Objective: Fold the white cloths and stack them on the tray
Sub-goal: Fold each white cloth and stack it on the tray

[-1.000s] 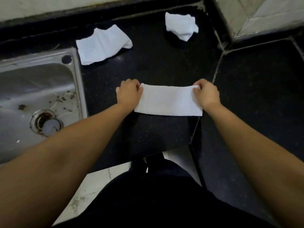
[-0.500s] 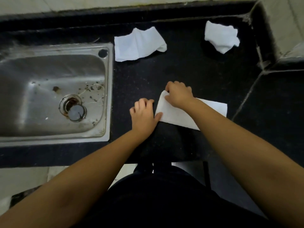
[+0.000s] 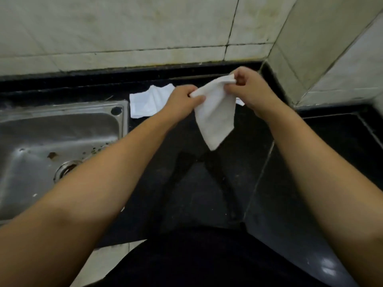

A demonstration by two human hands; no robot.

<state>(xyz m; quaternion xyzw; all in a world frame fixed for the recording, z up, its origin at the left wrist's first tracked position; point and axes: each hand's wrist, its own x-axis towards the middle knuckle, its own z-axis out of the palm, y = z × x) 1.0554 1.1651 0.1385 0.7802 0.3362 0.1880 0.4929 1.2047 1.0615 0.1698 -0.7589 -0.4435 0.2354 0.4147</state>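
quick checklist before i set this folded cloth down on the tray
1. Left hand pinches the folded cloth at its top edge: ok.
2. Right hand pinches the other top corner: ok.
3. Cloth lifted off the black counter, hanging free: ok.
4. Fold neat and square: not ok, the lower end hangs to a slanted point.
5. Tray in view to stack on: not ok, none shows in the head view.
6. Other cloths left to fold: not ok, an unfolded cloth lies beside the sink; a white scrap peeks out behind the right hand.
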